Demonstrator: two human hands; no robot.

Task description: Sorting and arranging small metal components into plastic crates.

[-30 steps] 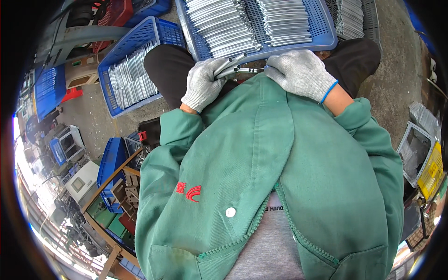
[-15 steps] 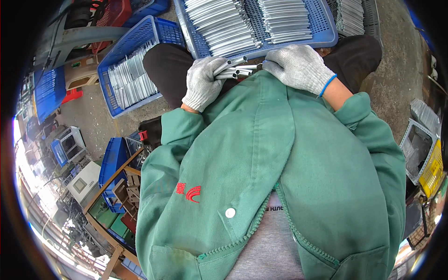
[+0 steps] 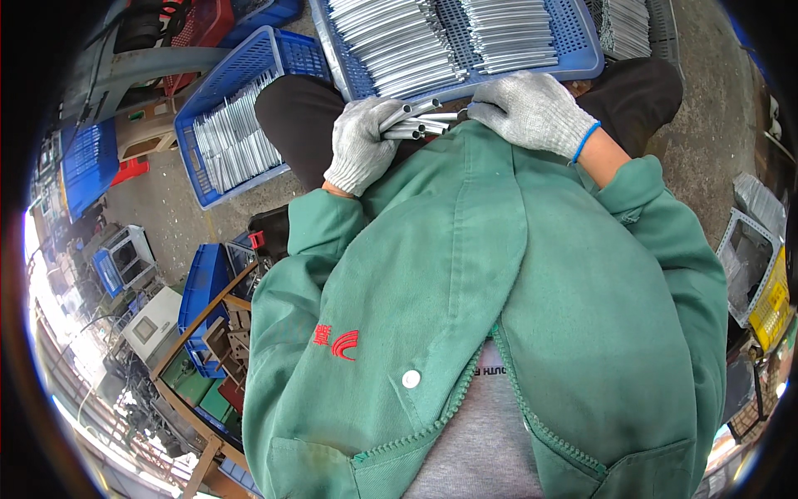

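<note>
metal tubes (image 3: 396, 119) were located between the hands as a small loose bundle, open ends facing right, in front of the green jacket (image 3: 407, 233). the gloved left hand (image 3: 362, 145) was closed around the bundle. the gloved right hand (image 3: 532, 112) was positioned just beside the open ends, fingers partly bent; whether it gripped anything could not be determined. a blue perforated crate (image 3: 580, 51), directly beyond the hands, contained two rows of stacked tubes (image 3: 509, 37). a second blue crate (image 3: 301, 60) stood to the left, a grey crate (image 3: 665, 41) to the right.
</note>
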